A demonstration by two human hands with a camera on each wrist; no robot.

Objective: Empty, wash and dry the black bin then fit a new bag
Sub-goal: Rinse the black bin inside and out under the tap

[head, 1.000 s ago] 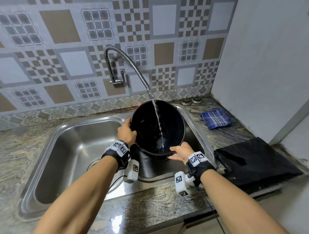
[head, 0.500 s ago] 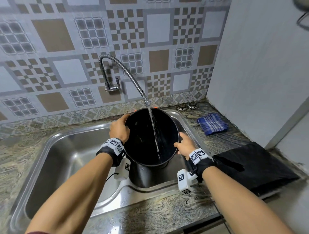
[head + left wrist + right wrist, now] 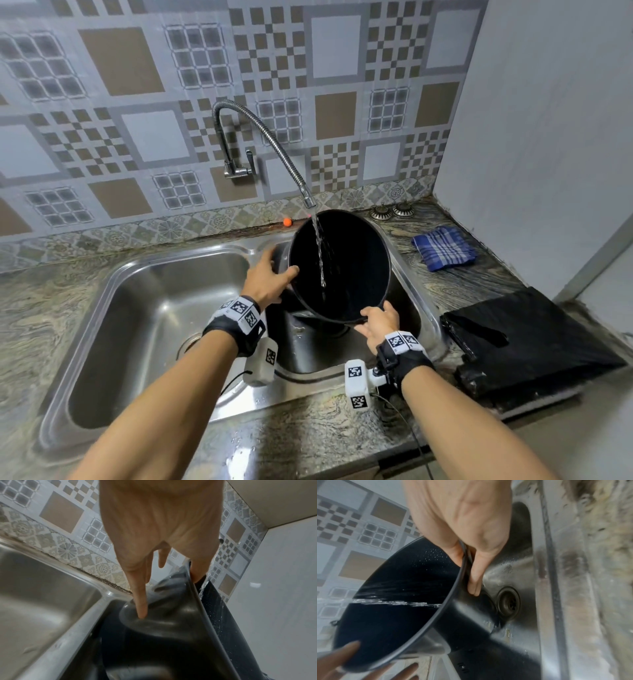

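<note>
Both hands on the black bin (image 3: 342,270), held tilted over the right basin of the steel sink (image 3: 144,274), mouth facing up toward the camera. Left hand (image 3: 265,279) grips the bin's left rim: thumb hooked inside the rim, fingers (image 3: 139,601) spread down the outer wall (the left wrist view shows the thumb over the lip and one long finger lying flat on the wall). Right hand (image 3: 378,320) pinches the near rim: thumb inside, fingers (image 3: 476,574) curled against the outside, clamped on the edge.

Tap (image 3: 263,147) is running; the flexible spout ends just above the bin's far rim and the water stream (image 3: 320,253) falls inside onto the inner wall. Droplets speckle the inside surface. Right basin's drain (image 3: 508,603) shows just beside the bin's outer wall.

On the countertop (image 3: 308,438): folded blue checked cloth (image 3: 443,247) near the back right corner, flat black bag (image 3: 531,337) at the right edge beside the sink, well apart from the bin. Small orange object (image 3: 287,222) at the back edge by the tiled wall (too small to identify).
</note>
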